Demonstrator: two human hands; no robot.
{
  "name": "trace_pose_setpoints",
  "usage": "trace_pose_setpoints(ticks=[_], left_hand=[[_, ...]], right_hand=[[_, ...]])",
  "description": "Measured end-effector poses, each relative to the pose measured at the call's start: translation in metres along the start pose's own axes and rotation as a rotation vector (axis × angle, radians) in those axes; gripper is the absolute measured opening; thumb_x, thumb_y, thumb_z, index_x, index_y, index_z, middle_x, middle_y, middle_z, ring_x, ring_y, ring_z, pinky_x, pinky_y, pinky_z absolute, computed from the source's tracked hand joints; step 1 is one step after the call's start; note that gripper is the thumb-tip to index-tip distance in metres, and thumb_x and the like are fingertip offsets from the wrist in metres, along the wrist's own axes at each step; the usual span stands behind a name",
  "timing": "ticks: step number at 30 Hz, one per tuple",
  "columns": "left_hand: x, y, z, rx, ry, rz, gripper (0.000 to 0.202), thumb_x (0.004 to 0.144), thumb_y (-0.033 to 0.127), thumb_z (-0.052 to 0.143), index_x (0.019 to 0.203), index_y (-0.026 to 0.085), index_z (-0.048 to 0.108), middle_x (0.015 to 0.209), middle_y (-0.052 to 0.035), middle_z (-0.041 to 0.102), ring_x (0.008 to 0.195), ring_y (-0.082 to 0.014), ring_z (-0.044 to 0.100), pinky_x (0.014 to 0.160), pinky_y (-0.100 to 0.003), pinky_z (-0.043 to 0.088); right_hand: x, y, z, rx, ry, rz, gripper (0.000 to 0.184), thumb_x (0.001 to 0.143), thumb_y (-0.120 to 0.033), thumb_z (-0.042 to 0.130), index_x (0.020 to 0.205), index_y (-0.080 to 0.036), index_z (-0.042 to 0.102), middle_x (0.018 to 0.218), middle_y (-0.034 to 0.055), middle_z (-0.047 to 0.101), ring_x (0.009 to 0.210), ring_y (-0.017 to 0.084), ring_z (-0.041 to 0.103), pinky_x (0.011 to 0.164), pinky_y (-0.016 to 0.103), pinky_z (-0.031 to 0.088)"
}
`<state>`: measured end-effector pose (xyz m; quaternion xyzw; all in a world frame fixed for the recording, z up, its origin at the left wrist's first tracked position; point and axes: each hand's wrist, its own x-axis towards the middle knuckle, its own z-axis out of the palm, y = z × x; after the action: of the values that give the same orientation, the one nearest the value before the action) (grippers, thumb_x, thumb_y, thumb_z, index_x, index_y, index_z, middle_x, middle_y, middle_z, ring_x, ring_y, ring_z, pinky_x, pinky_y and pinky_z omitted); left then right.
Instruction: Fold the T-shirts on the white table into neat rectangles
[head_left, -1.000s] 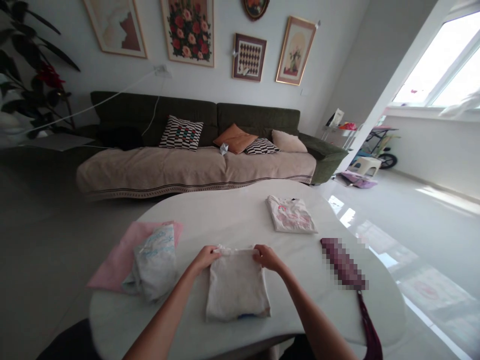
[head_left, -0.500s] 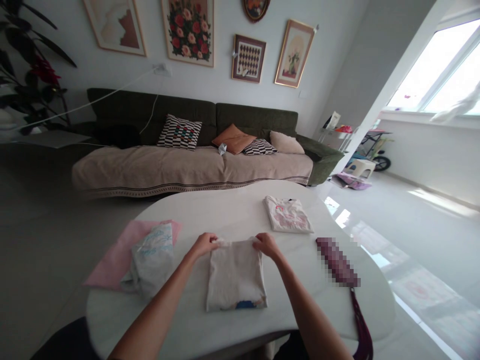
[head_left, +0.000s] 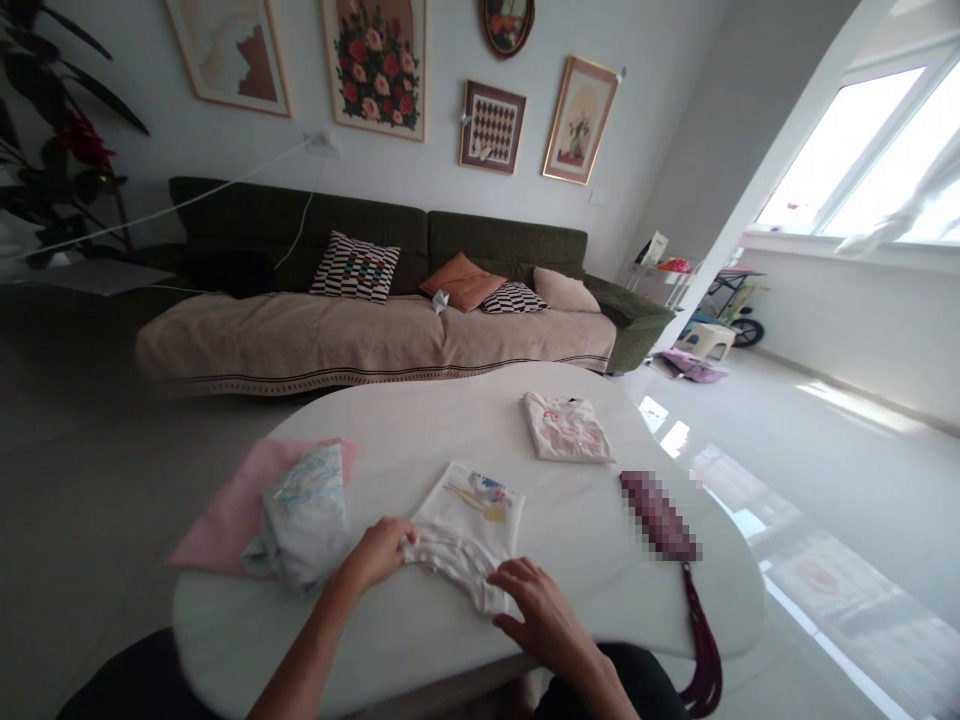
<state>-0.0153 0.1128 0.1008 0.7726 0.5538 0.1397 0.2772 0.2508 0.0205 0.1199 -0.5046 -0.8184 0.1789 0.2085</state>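
A folded white T-shirt (head_left: pixel 459 530) lies askew on the white table (head_left: pixel 420 420), its printed picture facing up at the far end and the gathered neckline towards me. My left hand (head_left: pixel 381 550) pinches the shirt's near left corner between thumb and fingers. At the near right corner is my right hand (head_left: pixel 541 612), thumb and fingers apart, the fingertips over or just at the fabric's edge. Further back on the right rests another folded white T-shirt (head_left: pixel 568 428) with a pink print.
On the left, a crumpled pale garment (head_left: pixel 304 520) with blue print lies partly over a pink cloth (head_left: pixel 225 510). A dark red tasselled thing (head_left: pixel 701 640), its upper part pixelated, hangs over the table's right edge. A sofa (head_left: pixel 375 335) stands behind.
The T-shirt has been turned over, so its print now shows at the far end. Both hands have come nearer to me, and the right hand has opened.
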Motion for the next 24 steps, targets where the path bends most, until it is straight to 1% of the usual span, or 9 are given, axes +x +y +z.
trace_pose_setpoints(ticks=[1, 3, 6, 9, 12, 14, 18, 21, 24], left_hand=[[-0.002, -0.002, 0.007, 0.033, -0.017, -0.020, 0.030, 0.068, 0.004, 0.047, 0.087, 0.020, 0.064, 0.097, -0.0038, 0.065, 0.099, -0.0179, 0.056, 0.090, -0.027, 0.038], [-0.002, 0.007, 0.018, 0.086, 0.045, -0.006, 0.034, 0.075, 0.010, 0.045, 0.104, 0.018, 0.061, 0.114, -0.0075, 0.060, 0.109, -0.0181, 0.051, 0.097, -0.028, 0.034], [0.005, 0.045, 0.040, 0.184, 0.152, -0.014, 0.045, 0.085, 0.029, 0.038, 0.126, 0.012, 0.047, 0.134, -0.0151, 0.042, 0.124, -0.0247, 0.036, 0.103, -0.036, 0.027], [0.004, 0.076, 0.071, 0.273, 0.132, -0.150, 0.062, 0.084, 0.044, 0.039, 0.135, 0.008, 0.034, 0.139, -0.0221, 0.031, 0.128, -0.0367, 0.025, 0.101, -0.049, 0.026], [-0.001, 0.073, 0.091, 0.334, 0.110, -0.175, 0.061, 0.081, 0.046, 0.044, 0.134, 0.015, 0.038, 0.140, -0.0201, 0.029, 0.129, -0.0389, 0.021, 0.100, -0.054, 0.023], [0.003, 0.059, 0.087, 0.335, 0.100, -0.142, 0.051, 0.083, 0.042, 0.040, 0.130, 0.021, 0.043, 0.141, -0.0155, 0.031, 0.130, -0.0360, 0.021, 0.100, -0.056, 0.020], [0.039, 0.038, 0.054, 0.251, 0.015, -0.074, 0.042, 0.088, 0.034, 0.029, 0.125, 0.020, 0.046, 0.131, -0.0133, 0.046, 0.126, -0.0315, 0.031, 0.100, -0.062, 0.012], [0.075, 0.043, 0.039, 0.206, -0.052, 0.005, 0.040, 0.087, 0.029, 0.032, 0.124, 0.021, 0.045, 0.127, -0.0112, 0.051, 0.127, -0.0282, 0.031, 0.100, -0.061, 0.011], [0.095, 0.059, 0.040, 0.167, -0.125, 0.124, 0.034, 0.085, 0.027, 0.039, 0.115, 0.026, 0.053, 0.122, -0.0057, 0.056, 0.126, -0.0228, 0.034, 0.104, -0.055, 0.010]], right_hand=[[-0.002, 0.004, 0.004, 0.055, -0.038, 0.014, 0.024, 0.077, -0.019, 0.052, 0.100, -0.024, 0.059, 0.098, 0.0030, 0.061, 0.090, 0.018, 0.055, 0.079, 0.028, 0.043], [0.008, 0.015, 0.007, 0.108, 0.006, 0.073, 0.026, 0.083, -0.020, 0.043, 0.102, -0.023, 0.059, 0.104, 0.0041, 0.061, 0.094, 0.015, 0.056, 0.083, 0.026, 0.043], [0.047, 0.033, 0.006, 0.004, 0.075, 0.101, 0.038, 0.083, -0.010, 0.032, 0.109, -0.019, 0.059, 0.122, 0.0066, 0.053, 0.115, 0.015, 0.046, 0.097, 0.029, 0.035], [0.087, 0.052, 0.009, -0.132, -0.072, 0.093, 0.046, 0.081, -0.009, 0.035, 0.123, -0.022, 0.050, 0.135, 0.0038, 0.042, 0.129, 0.017, 0.028, 0.102, 0.034, 0.029], [0.104, 0.065, 0.012, -0.174, -0.153, 0.109, 0.047, 0.082, -0.016, 0.041, 0.127, -0.030, 0.045, 0.134, -0.0007, 0.044, 0.127, 0.018, 0.032, 0.099, 0.035, 0.032], [0.098, 0.069, 0.012, -0.183, -0.138, 0.129, 0.044, 0.084, -0.019, 0.042, 0.126, -0.032, 0.045, 0.131, -0.0018, 0.047, 0.121, 0.018, 0.039, 0.096, 0.034, 0.035], [0.063, 0.057, 0.027, -0.221, -0.050, 0.229, 0.042, 0.086, -0.019, 0.038, 0.127, -0.023, 0.045, 0.123, 0.0051, 0.053, 0.107, 0.022, 0.048, 0.089, 0.037, 0.040], [0.037, 0.020, 0.068, -0.261, 0.087, 0.323, 0.038, 0.085, -0.014, 0.035, 0.119, -0.018, 0.051, 0.109, 0.0108, 0.059, 0.096, 0.024, 0.051, 0.083, 0.038, 0.042], [0.029, -0.028, 0.115, -0.263, 0.144, 0.308, 0.044, 0.076, -0.004, 0.038, 0.114, -0.016, 0.055, 0.107, 0.0151, 0.058, 0.095, 0.026, 0.052, 0.081, 0.039, 0.043]])
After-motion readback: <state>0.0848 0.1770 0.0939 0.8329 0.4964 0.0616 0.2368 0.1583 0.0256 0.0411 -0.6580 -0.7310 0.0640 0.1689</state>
